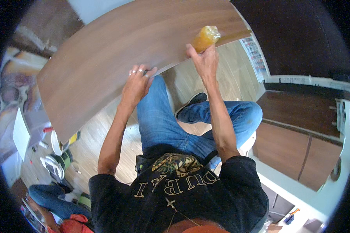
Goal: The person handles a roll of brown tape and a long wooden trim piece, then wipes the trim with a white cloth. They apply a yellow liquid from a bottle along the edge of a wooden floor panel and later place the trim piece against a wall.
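Observation:
A large brown wood-grain panel [105, 50] spans the view in front of me, its near edge above my left thigh. My left hand [137, 83] is closed on that near edge, the fingertips over the top face. Farther right, my right hand [206, 62] is wrapped round a clear plastic bottle [207, 37] with yellow contents. The bottle's shiny, ridged end points up and away. Its lower end is hidden by my fingers and lies close to the panel's edge.
Dark boards [299, 39] and wood-faced cabinet parts [291, 143] stand to the right. At the lower left, a green-and-white round item [58, 163] lies on the floor near a seated person [58, 206]. My shoe [192, 104] rests under the panel's edge.

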